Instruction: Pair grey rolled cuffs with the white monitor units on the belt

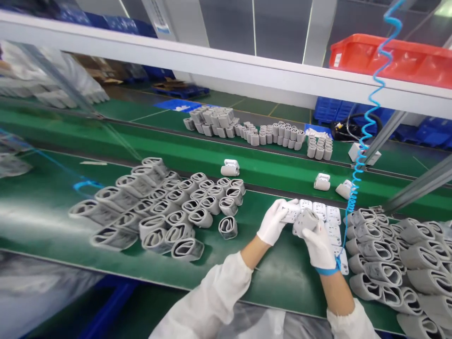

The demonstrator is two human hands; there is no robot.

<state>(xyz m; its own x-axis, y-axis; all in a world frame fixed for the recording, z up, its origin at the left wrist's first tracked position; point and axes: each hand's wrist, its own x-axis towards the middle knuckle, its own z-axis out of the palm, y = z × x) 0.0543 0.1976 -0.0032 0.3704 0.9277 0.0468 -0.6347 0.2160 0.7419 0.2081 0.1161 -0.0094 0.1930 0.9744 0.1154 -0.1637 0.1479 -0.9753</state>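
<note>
My left hand (273, 222), in a white glove, has its fingers closed on a white plastic plate (291, 215) with small dark holes. My right hand (319, 247), also gloved, grips a rolled grey cuff (305, 222) just beside that plate. Around the right wrist sits a blue wrist strap (327, 270). More white plates (333, 232) lie in rows on the green bench, behind and to the right of my hands. The palm sides of both hands are hidden.
Rolled grey cuffs stand in groups left (190, 207) and right (381, 254). A green conveyor (275, 167) behind carries several white units with cuffs (230, 168). A blue coiled cord (367, 127) hangs at right, below a shelf holding a red bin (391, 59).
</note>
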